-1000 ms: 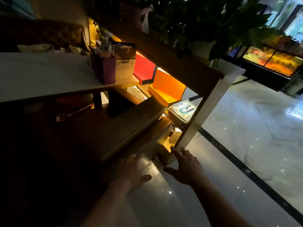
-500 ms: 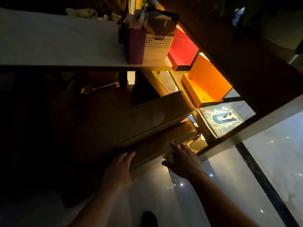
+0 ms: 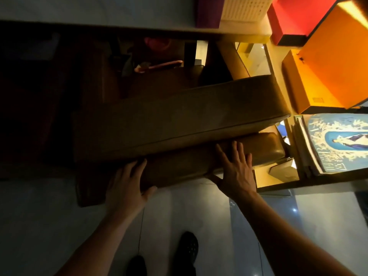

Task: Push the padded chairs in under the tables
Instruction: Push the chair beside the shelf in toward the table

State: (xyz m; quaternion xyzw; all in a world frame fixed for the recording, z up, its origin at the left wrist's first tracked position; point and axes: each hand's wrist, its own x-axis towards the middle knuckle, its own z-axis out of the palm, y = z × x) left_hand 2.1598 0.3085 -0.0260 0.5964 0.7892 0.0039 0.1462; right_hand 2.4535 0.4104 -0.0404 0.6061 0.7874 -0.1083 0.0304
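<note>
Both hands lie flat and open on the brown padded chair (image 3: 179,126). The left hand (image 3: 127,188) is at 7 o'clock and the right hand (image 3: 237,174) at 4 o'clock. The chair's back runs side to side, and the table (image 3: 99,14) lies ahead at 12 o'clock, so the push should go straight forward.

We reach both bare arms forward and down, our left hand (image 3: 127,185) and right hand (image 3: 237,172) flat, palms down, fingers spread, set apart.
</note>
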